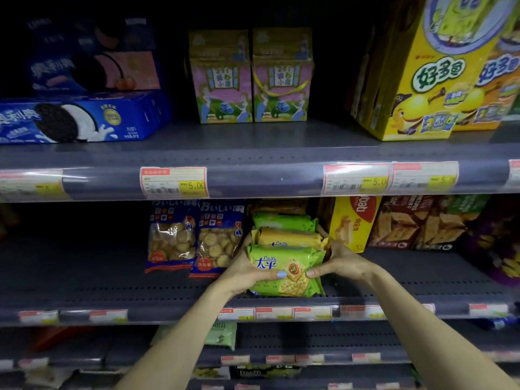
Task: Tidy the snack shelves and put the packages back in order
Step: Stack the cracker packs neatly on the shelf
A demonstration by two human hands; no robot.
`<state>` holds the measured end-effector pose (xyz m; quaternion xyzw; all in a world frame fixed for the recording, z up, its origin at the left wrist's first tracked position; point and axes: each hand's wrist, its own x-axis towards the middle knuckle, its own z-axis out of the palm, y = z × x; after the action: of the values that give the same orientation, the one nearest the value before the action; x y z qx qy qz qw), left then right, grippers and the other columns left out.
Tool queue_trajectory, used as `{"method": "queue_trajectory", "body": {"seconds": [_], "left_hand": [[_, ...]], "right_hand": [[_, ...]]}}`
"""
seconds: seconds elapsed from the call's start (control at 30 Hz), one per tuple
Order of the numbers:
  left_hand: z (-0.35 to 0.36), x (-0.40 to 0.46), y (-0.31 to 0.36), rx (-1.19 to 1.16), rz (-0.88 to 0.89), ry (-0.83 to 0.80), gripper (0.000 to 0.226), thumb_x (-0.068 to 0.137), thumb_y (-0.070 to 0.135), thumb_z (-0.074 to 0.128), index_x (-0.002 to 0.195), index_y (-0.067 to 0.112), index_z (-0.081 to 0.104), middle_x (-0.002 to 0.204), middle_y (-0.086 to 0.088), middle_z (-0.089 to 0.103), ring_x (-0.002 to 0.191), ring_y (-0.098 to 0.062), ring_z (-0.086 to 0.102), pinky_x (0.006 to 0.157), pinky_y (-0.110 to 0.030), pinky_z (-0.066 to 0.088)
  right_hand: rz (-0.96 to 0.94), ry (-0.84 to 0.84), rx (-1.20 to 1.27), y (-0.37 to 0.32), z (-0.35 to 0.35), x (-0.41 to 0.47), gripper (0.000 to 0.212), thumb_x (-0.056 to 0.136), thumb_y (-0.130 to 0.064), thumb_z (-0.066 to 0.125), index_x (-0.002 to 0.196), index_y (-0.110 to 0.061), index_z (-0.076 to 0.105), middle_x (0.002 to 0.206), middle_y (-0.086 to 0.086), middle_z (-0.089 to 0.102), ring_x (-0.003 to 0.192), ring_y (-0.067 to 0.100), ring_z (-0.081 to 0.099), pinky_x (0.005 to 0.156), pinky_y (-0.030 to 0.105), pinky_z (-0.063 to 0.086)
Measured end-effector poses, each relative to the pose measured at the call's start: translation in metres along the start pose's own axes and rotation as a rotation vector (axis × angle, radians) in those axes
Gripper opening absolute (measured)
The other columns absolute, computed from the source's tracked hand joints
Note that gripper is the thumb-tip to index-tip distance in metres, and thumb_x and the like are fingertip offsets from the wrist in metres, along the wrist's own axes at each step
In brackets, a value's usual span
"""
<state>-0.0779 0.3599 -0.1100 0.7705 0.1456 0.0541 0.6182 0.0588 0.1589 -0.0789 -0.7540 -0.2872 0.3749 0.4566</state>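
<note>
Middle shelf (pixel 112 288), near front edge, about centre: green cracker pack (pixel 287 270), glossy wrapper, blue "Pacific" script and Chinese characters, square crackers pictured on its face. Left hand (pixel 247 273) grips its left end, thumb across the front; right hand (pixel 342 263) grips its right end, thumb on the front, fingers behind. Pack stands at the head of a row of like packs: a yellow pack (pixel 289 237) just behind, another green one (pixel 284 220) behind that. Two biscuit bags (pixel 194 240), blue tops and clear windows, stand just left of the row. Yellow box (pixel 351 223) stands right of the row, toward the back.
</note>
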Motion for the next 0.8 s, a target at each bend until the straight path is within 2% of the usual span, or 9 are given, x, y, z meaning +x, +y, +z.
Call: {"method": "queue_trajectory", "body": {"seconds": [0.07,0.13,0.23,0.37,0.47,0.57,0.63,0.73,0.8], "left_hand": [[0.0,0.005,0.002,0.011,0.014,0.025,0.091,0.062,0.008,0.087,0.13,0.033,0.032,0.117,0.014,0.058,0.103,0.008,0.056,0.078,-0.002,0.044],[-0.002,0.009,0.002,0.021,0.025,0.07,0.091,0.06,0.009,0.088,0.13,0.032,0.034,0.115,0.017,0.058,0.104,0.002,0.058,0.075,0.0,0.042],[-0.003,0.014,-0.002,0.038,0.064,0.096,0.092,0.057,0.011,0.091,0.132,0.026,0.039,0.119,0.008,0.062,0.109,-0.006,0.061,0.086,-0.009,0.047],[-0.001,0.013,-0.009,0.022,0.095,0.119,0.104,0.055,0.009,0.092,0.141,0.016,0.035,0.121,-0.002,0.064,0.108,-0.01,0.064,0.091,-0.025,0.052],[0.002,0.008,-0.006,0.017,0.094,0.163,0.104,0.054,0.011,0.092,0.14,0.018,0.034,0.115,0.005,0.065,0.098,0.003,0.065,0.081,-0.012,0.05],[0.005,0.003,-0.001,0.049,0.135,0.204,0.099,0.058,0.008,0.089,0.132,0.032,0.029,0.107,0.019,0.059,0.085,0.021,0.059,0.073,-0.002,0.046],[0.006,0.0,-0.002,0.072,0.152,0.202,0.105,0.058,0.012,0.09,0.137,0.034,0.024,0.108,0.02,0.06,0.089,0.017,0.06,0.083,-0.009,0.05],[0.005,-0.003,-0.007,0.079,0.133,0.169,0.111,0.058,0.015,0.091,0.141,0.034,0.019,0.113,0.015,0.063,0.097,0.01,0.062,0.087,-0.011,0.049],[0.004,-0.004,-0.009,0.1,0.131,0.122,0.118,0.056,0.015,0.092,0.144,0.03,0.015,0.118,0.013,0.061,0.105,0.006,0.06,0.089,-0.009,0.046]], "right_hand": [[-0.007,0.008,0.018,-0.001,0.0,0.004,0.151,0.035,-0.042,0.094,0.153,-0.027,0.0,0.119,-0.028,0.044,0.112,-0.003,0.048,0.083,0.004,0.043],[-0.027,0.033,0.018,0.0,0.0,0.01,0.133,0.054,-0.019,0.09,0.154,-0.024,0.002,0.114,-0.026,0.046,0.104,-0.006,0.049,0.073,0.0,0.043],[-0.048,0.064,0.044,-0.002,0.001,0.012,0.115,0.07,0.001,0.079,0.153,-0.022,0.004,0.107,-0.026,0.047,0.096,-0.011,0.047,0.067,-0.004,0.04],[-0.063,0.107,0.048,0.007,0.001,0.014,0.113,0.07,-0.002,0.081,0.153,-0.022,0.007,0.111,-0.026,0.048,0.101,-0.008,0.05,0.075,-0.001,0.041],[-0.072,0.144,0.015,0.013,0.003,0.012,0.112,0.063,-0.019,0.086,0.152,-0.022,0.017,0.129,-0.014,0.05,0.123,0.005,0.046,0.095,0.014,0.038],[-0.081,0.163,0.023,0.015,0.006,0.007,0.093,0.067,-0.018,0.085,0.145,-0.015,0.033,0.12,-0.018,0.055,0.105,-0.008,0.052,0.081,0.001,0.039],[-0.079,0.164,0.04,0.018,0.007,0.003,0.083,0.07,-0.016,0.083,0.141,-0.016,0.04,0.113,-0.022,0.055,0.1,-0.012,0.052,0.069,-0.004,0.04],[-0.056,0.157,0.025,0.023,0.011,-0.001,0.097,0.065,-0.027,0.087,0.144,-0.022,0.032,0.128,-0.019,0.052,0.123,0.004,0.047,0.085,0.004,0.041],[-0.039,0.136,0.007,0.023,0.017,-0.004,0.122,0.061,-0.031,0.09,0.153,-0.022,0.01,0.145,-0.019,0.031,0.139,0.011,0.031,0.104,0.018,0.032]]}}
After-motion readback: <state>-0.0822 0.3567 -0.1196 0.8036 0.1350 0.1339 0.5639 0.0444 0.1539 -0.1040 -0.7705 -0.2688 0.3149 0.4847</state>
